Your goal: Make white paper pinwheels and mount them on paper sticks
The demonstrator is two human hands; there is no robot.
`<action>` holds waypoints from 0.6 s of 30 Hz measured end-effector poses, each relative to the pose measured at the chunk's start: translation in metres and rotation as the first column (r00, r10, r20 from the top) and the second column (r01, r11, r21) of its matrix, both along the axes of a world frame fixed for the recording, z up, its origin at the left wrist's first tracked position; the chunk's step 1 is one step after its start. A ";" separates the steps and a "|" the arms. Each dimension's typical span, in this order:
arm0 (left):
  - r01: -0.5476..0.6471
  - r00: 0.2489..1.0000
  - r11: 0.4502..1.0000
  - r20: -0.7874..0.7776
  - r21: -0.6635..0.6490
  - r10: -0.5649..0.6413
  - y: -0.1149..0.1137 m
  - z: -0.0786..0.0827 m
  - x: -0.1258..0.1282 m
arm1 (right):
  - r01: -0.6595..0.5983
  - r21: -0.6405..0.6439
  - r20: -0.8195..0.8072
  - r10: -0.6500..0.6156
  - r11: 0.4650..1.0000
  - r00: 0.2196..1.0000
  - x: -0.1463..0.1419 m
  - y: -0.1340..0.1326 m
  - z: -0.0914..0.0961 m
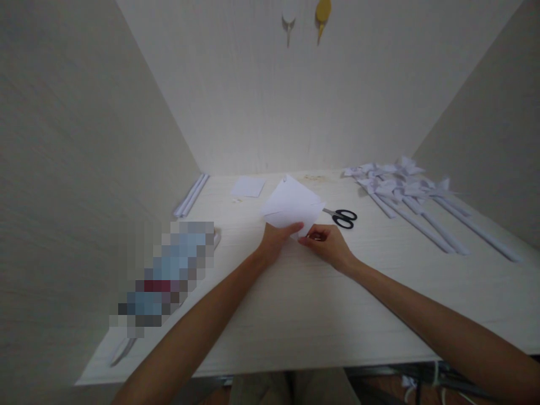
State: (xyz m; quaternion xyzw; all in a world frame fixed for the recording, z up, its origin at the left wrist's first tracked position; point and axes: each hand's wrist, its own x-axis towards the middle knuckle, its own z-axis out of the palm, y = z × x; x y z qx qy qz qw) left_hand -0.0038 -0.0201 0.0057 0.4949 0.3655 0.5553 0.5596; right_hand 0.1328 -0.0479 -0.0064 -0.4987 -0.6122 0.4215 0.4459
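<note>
A square of white paper (293, 199) is held up above the table, turned with one corner toward me. Slits run in from its left and right corners, and a small mark or hole shows near the far corner. My left hand (276, 239) grips the near left edge, its thumb lying across the sheet. At the near corner, my right hand (327, 243) pinches the paper between thumb and fingertips. Just right of the sheet lie black-handled scissors (343, 217), with their blade tips hidden by the paper.
Several paper pinwheels on rolled paper sticks (405, 194) lie at the right. Rolled paper tubes (193, 195) rest at the back left, near a flat paper square (248, 187). A pixelated object (172, 267) occupies the left side. Two hooks (323, 11) hang on the back wall.
</note>
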 end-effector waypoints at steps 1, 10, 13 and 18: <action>0.002 1.000 1.000 -0.004 0.003 -0.002 0.000 0.000 0.000 | 0.008 0.003 -0.001 -0.008 1.000 1.000 0.000 0.000 0.000; 0.060 0.998 0.998 0.007 -0.033 -0.060 0.000 0.000 0.001 | -0.012 -0.014 -0.048 0.012 1.000 0.999 0.000 -0.003 0.006; 0.077 0.996 0.994 0.045 -0.071 -0.074 0.001 -0.001 0.000 | 0.012 -0.025 -0.003 -0.012 1.000 1.000 0.001 -0.002 0.005; 0.063 0.994 0.994 0.100 -0.088 -0.054 0.002 0.000 0.001 | -0.055 -0.030 0.043 0.056 0.998 0.997 0.001 0.000 0.003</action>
